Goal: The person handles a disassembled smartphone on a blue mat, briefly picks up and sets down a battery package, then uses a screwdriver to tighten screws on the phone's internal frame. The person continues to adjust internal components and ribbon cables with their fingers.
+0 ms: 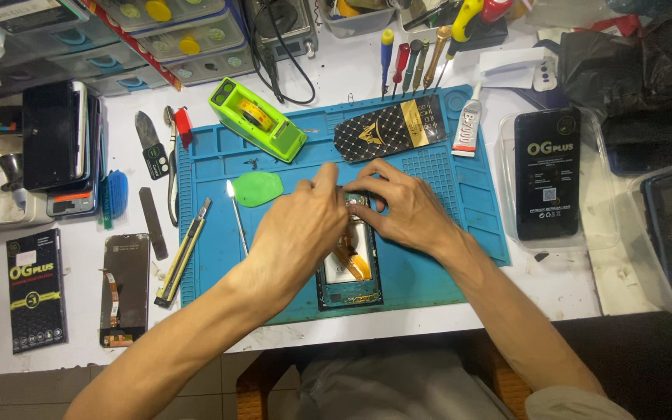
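1. Head view, the thing in hand: an opened phone (349, 272) lies back-off on the blue work mat (460, 202), its long axis running straight away from the person, its top end under the fingers and its bottom end near the mat's front edge.
2. Head view, the hands: the left hand (297, 233) comes in from the lower left and lies over the phone's upper left side, fingers curled, thumb and forefinger pinched together just above the top edge; whether they grip a small part or tool, I cannot tell. The right hand (402, 204) comes from the lower right, fingers bent and pressed down on the phone's top end, steadying it rather than closing round it.
3. Head view, the key relation: both hands meet at the far end of the phone, the two about equally near.
4. Head view, around them: a green pick (257, 189) and a thin metal spudger (236, 210) lie just left of the left hand; a green tape dispenser (258, 118) stands farther back.
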